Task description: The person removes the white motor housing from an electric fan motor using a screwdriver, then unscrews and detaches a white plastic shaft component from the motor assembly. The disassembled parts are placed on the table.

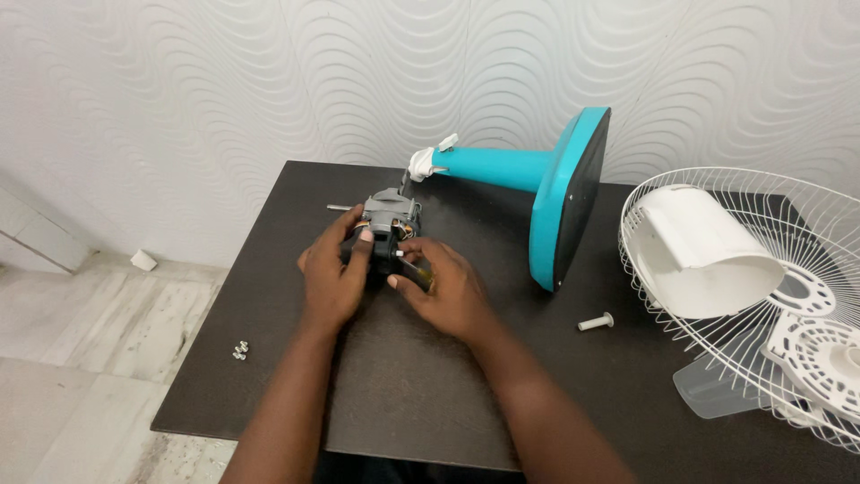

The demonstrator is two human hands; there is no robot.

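Observation:
A grey fan motor [391, 218] with a thin metal shaft poking out to the left lies on the dark table [421, 385]. My left hand [333, 276] grips the motor's near left side, thumb on its dark rear part. My right hand [448, 287] is closed on a slim dark and yellow tool [414, 272] pressed against the motor's back. A wire runs from the motor to the teal fan stand [537, 179] lying on its side behind it.
A white wire fan guard [806, 269] with a white motor cover [703, 251] in it sits at the right, a clear blade beneath. A white plastic knob [596, 322] lies mid-table. Small screws [240, 350] rest near the left edge. The wall is close behind.

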